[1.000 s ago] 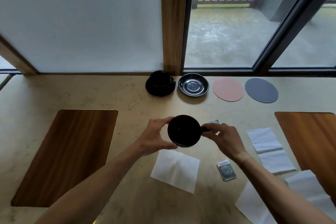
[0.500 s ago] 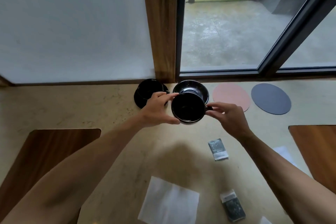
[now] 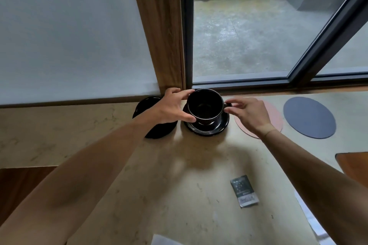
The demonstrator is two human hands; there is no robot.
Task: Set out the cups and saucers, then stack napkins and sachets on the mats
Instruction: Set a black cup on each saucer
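Sitting upright on a black saucer (image 3: 207,127) at the far edge of the table (image 3: 179,175), just below the window (image 3: 258,26): a black cup (image 3: 205,106), gripped from both sides. Grasping the cup's left wall with thumb and fingertips: left hand (image 3: 171,107). Pinching the cup's small handle on the right side: right hand (image 3: 247,113). Lying partly hidden under the left wrist, just beside the first: a second black saucer (image 3: 145,105); cannot tell whether a cup is standing on it. Resting to the right, close together: a pink round mat (image 3: 276,123), partly covered by the right hand, and a grey round mat (image 3: 309,117). Lying nearer, well apart from the cup: a dark sachet (image 3: 244,191). Showing at the lower edge: a white napkin (image 3: 163,240).
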